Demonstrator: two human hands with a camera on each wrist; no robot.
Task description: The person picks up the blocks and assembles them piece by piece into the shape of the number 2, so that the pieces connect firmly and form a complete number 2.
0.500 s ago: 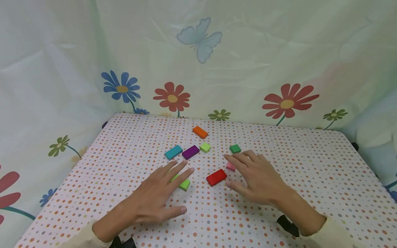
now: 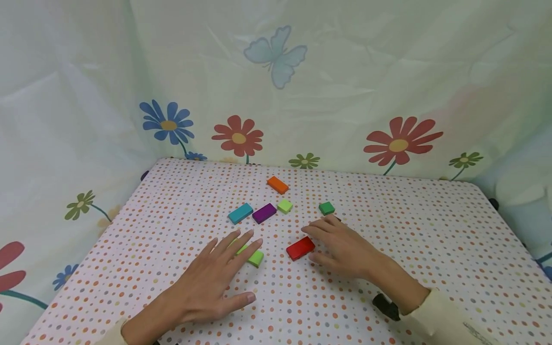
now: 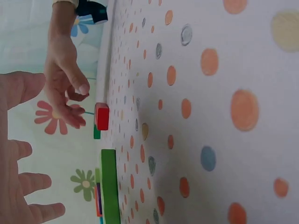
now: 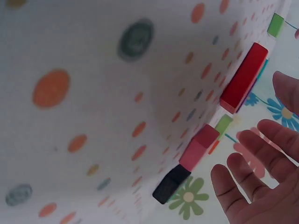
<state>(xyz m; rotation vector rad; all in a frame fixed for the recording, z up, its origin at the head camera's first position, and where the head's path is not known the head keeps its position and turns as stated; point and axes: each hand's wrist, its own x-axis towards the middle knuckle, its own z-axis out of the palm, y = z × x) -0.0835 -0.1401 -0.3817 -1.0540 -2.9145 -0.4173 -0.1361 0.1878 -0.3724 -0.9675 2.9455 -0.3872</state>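
Observation:
My left hand (image 2: 215, 280) hovers spread over a long lime-green block (image 2: 256, 259), covering part of it in the head view. Close to the right end of a red block (image 2: 300, 248) is my right hand (image 2: 347, 249), its fingers slightly bent and holding nothing. In the right wrist view, those fingers (image 4: 261, 182) are apart from the red block (image 4: 245, 77), a pink block (image 4: 199, 148) and a black block (image 4: 172, 184). The head view hides the pink block behind the right hand. A green block (image 2: 326, 208) lies just beyond that hand.
Farther back lie a blue block (image 2: 240, 213), a purple block (image 2: 264, 213), a small lime block (image 2: 284, 206) and an orange block (image 2: 277, 185). A dotted cloth (image 2: 172, 206) covers the table. A flowered curtain (image 2: 327, 110) hangs behind it.
My right hand has come left and nearer the red block, now covering the pink one; a dark corner shows past its fingers. The left hand has drawn back slightly. The blocks lie as before.

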